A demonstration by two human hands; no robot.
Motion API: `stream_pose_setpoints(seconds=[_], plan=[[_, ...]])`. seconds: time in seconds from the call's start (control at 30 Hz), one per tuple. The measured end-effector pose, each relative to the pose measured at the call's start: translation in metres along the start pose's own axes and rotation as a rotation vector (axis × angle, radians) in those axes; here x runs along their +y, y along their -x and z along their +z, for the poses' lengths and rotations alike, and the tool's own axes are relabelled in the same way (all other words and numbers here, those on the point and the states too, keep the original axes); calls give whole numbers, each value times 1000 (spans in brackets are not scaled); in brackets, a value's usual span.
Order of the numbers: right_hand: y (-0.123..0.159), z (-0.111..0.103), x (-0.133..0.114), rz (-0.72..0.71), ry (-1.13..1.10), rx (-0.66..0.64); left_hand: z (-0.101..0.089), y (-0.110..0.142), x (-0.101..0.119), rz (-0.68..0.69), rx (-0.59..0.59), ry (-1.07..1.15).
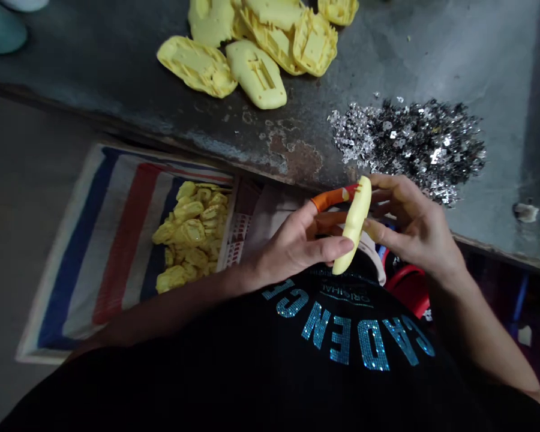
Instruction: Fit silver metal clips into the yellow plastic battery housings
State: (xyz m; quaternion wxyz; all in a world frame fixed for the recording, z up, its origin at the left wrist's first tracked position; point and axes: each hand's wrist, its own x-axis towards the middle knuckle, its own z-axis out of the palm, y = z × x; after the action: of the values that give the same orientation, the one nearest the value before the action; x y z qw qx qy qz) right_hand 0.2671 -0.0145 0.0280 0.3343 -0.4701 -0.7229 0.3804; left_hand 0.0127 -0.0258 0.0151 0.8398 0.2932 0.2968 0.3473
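Observation:
My left hand (297,240) is closed on a yellow plastic shell (353,225), its thumb across the near face. Orange covering wraps a finger of that hand. The shell is held edge-on, so its inner side is hidden from me. From the other side, the curled fingers and thumb of my right hand (409,225) meet the shell's edge. Whether a small part sits between those fingers cannot be seen. Just beyond my right hand, a heap of small shiny metal clips (414,141) lies on the grey worktable (130,78).
Several more yellow shells (256,75) are piled at the table's back. Below its edge on the left, yellow shells (191,234) fill a container beside a striped woven sheet (121,240). A small pale lump (526,211) rests on the table at right. Something red (409,291) shows below my right hand.

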Motion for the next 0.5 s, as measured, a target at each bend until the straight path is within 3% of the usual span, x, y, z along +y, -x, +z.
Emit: stream_pose_setpoints(seconds=[0.17,0.27,0.33,0.5], plan=[[-13,20,-2,-98,8,121,-20,15,-4,91,15,-164],[-27,31,-5,-204,34,182,-39,24,-8,74,92,-232],[-40,37,-8,-249,55,181,-48,26,-9,98,149,-229],[-86,56,-21,-347,115,73,-67,25,-9,320,381,-209]])
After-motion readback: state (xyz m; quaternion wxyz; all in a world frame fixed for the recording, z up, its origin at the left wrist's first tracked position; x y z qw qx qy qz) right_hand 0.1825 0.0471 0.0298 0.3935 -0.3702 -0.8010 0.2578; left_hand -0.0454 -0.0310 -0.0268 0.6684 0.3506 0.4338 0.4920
